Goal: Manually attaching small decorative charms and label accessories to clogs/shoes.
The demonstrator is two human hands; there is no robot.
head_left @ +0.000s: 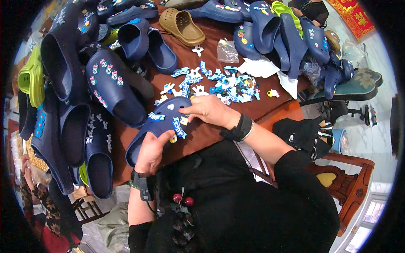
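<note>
A navy clog (162,125) is tilted in front of me at the table's near edge, its toe pointing away. My left hand (150,152) is closed round its side, thumb lying on the upper. On the upper sit a white heart charm (170,107), blue-and-white banner charms (179,127) and a small yellow-and-white charm (184,120). My right hand (213,111) pinches at the right side of the toe, fingertips on the upper; what they hold, if anything, is hidden. Just beyond the toe lies a loose pile of blue-and-white charms (236,86).
Many decorated navy clogs (110,80) crowd the left and far sides of the brown-covered table (185,147). A tan clog (183,26), a clear plastic bag (228,51) and white paper (260,66) lie farther back. A wooden chair (346,198) stands at right. Other people are partly visible at the edges.
</note>
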